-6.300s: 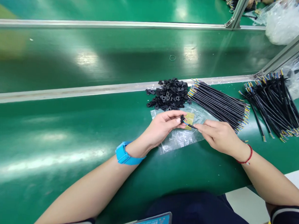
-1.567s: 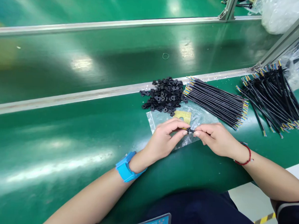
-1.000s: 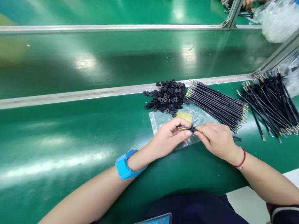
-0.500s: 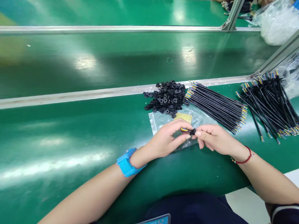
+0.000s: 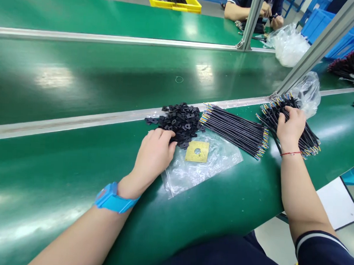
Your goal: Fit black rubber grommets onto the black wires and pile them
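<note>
As the left hand [image 5: 154,157] touches black pieces [image 5: 183,123], likely heaped within reach, cables [image 5: 309,139] lie under the right hand [image 5: 292,129]. Can't tell either grip.

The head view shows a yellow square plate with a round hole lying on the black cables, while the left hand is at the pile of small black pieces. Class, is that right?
The place is wrong: the head view shows the yellow square plate lying on the clear plastic bag, not on the black cables. The left hand is at the pile of small black pieces.
</note>
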Demonstrator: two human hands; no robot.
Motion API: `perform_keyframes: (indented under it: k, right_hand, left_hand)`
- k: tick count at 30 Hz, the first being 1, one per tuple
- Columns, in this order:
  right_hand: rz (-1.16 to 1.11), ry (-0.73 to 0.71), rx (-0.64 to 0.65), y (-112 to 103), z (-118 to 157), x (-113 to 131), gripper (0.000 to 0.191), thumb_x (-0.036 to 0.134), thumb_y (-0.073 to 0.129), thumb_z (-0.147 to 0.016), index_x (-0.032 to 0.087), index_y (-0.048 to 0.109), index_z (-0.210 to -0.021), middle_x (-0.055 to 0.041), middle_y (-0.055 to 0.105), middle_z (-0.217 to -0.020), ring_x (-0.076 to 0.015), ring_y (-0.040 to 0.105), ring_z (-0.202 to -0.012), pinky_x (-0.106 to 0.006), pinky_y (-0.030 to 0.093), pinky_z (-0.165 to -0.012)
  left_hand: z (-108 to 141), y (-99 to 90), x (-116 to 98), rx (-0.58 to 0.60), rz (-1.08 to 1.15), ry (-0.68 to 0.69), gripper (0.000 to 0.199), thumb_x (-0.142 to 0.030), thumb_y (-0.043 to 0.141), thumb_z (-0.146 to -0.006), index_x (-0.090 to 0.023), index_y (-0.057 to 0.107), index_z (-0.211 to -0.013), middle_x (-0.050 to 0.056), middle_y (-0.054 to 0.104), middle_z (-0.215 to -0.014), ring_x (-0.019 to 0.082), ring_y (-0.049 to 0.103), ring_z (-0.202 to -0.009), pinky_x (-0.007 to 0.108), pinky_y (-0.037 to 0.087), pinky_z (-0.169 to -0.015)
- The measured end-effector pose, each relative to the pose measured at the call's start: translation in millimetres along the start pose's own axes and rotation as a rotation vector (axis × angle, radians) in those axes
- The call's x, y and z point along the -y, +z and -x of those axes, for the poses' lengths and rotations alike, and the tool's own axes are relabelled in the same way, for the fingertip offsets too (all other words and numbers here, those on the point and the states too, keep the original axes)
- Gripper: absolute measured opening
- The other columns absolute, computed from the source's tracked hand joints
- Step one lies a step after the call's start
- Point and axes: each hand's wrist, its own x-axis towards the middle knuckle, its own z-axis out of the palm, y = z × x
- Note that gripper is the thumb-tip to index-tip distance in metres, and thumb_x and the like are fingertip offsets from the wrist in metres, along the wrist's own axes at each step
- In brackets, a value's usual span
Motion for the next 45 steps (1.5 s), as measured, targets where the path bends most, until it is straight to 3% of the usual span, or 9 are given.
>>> perform_keyframes:
  k: [3, 7, 11, 17, 21, 26, 32, 40, 45]
  right_hand:
    - [-0.148, -0.178, 0.09, -7, 14, 40, 0.024, 0.021, 0.044, -0.088, 0.016, 0.06, -0.103, -0.0122, 0.062, -0.099, -0.022, 0.053, -0.095, -0.037, 0.042, -0.086]
    - [-0.188, -0.521, 0.448, -3, 33, 96, 0.025, 0.023, 0.048, -0.087, 0.014, 0.061, -0.106, -0.0107, 0.062, -0.102, -0.0225, 0.053, -0.095, -0.035, 0.042, -0.087]
    - [0.005, -0.597, 0.606, 9, 37, 127, 0.021, 0.022, 0.049, -0.085, 0.013, 0.062, -0.099, -0.0129, 0.061, -0.098, -0.0254, 0.052, -0.092, -0.035, 0.041, -0.081]
    - [-0.094, -0.507, 0.574, 7, 32, 129, 0.014, 0.015, 0.046, -0.08, 0.014, 0.06, -0.084, -0.0112, 0.063, -0.085, -0.0227, 0.057, -0.083, -0.033, 0.043, -0.074]
    - [-0.462, -0.377, 0.612, -12, 42, 127, 0.034, 0.009, 0.043, -0.078, 0.015, 0.055, -0.109, -0.0063, 0.064, -0.092, -0.0172, 0.061, -0.082, -0.03, 0.048, -0.074]
    - [-0.401, -0.704, 0.708, -31, 68, 134, 0.046, 0.006, 0.04, -0.08, 0.019, 0.056, -0.122, -0.0075, 0.06, -0.106, -0.0167, 0.058, -0.088, -0.029, 0.047, -0.077]
    - [-0.089, -0.925, 0.599, -25, 83, 135, 0.029, 0.018, 0.044, -0.09, 0.022, 0.065, -0.11, -0.007, 0.061, -0.086, -0.0172, 0.051, -0.073, -0.028, 0.037, -0.058]
    - [-0.079, -1.063, 0.633, -31, 81, 134, 0.033, 0.01, 0.043, -0.089, 0.017, 0.059, -0.117, -0.0044, 0.062, -0.081, -0.015, 0.052, -0.069, -0.029, 0.033, -0.056]
    - [-0.14, -0.918, 0.744, -32, 84, 138, 0.029, 0.016, 0.046, -0.089, 0.02, 0.063, -0.113, -0.0036, 0.064, -0.08, -0.014, 0.057, -0.065, -0.027, 0.035, -0.054]
  left_hand:
    - [1, 0.1, -3, -0.019, 0.006, 0.042, 0.03, -0.022, 0.045, -0.083, -0.014, 0.056, -0.109, 0.012, 0.056, -0.093, 0.028, 0.053, -0.089, 0.041, 0.045, -0.08]
    - [2, 1.6, -4, 0.019, 0.062, 0.116, 0.027, -0.018, 0.041, -0.085, -0.015, 0.06, -0.104, 0.012, 0.056, -0.094, 0.026, 0.053, -0.089, 0.039, 0.046, -0.08]
    - [3, 1.0, -2, 0.017, 0.114, 0.079, 0.021, -0.018, 0.043, -0.085, -0.015, 0.061, -0.094, 0.01, 0.056, -0.092, 0.025, 0.053, -0.091, 0.038, 0.046, -0.082]
    - [4, -11.6, -7, -0.079, 0.318, -0.005, 0.015, -0.018, 0.043, -0.085, -0.016, 0.058, -0.086, 0.007, 0.056, -0.088, 0.02, 0.054, -0.085, 0.034, 0.046, -0.078]
    - [5, -15.7, -12, -0.021, 0.505, 0.019, 0.01, -0.019, 0.047, -0.084, -0.016, 0.056, -0.084, 0.003, 0.056, -0.08, 0.015, 0.053, -0.071, 0.028, 0.045, -0.066]
    - [8, -13.7, -15, 0.215, 0.296, 0.285, 0.02, -0.021, 0.043, -0.087, -0.014, 0.06, -0.095, 0.008, 0.057, -0.088, 0.019, 0.054, -0.079, 0.032, 0.046, -0.071]
    - [8, -16.0, -6, 0.296, 0.283, 0.413, 0.033, -0.015, 0.036, -0.087, -0.013, 0.063, -0.106, 0.01, 0.058, -0.096, 0.019, 0.057, -0.087, 0.031, 0.047, -0.079]
    - [6, -21.0, -10, 0.151, 0.573, 0.183, 0.025, -0.021, 0.042, -0.087, -0.016, 0.063, -0.101, 0.009, 0.06, -0.102, 0.019, 0.057, -0.095, 0.034, 0.046, -0.086]
    - [11, -13.1, -27, 0.152, 0.955, -0.061, 0.023, -0.023, 0.05, -0.082, -0.016, 0.061, -0.101, 0.005, 0.061, -0.089, 0.015, 0.059, -0.08, 0.031, 0.05, -0.074]
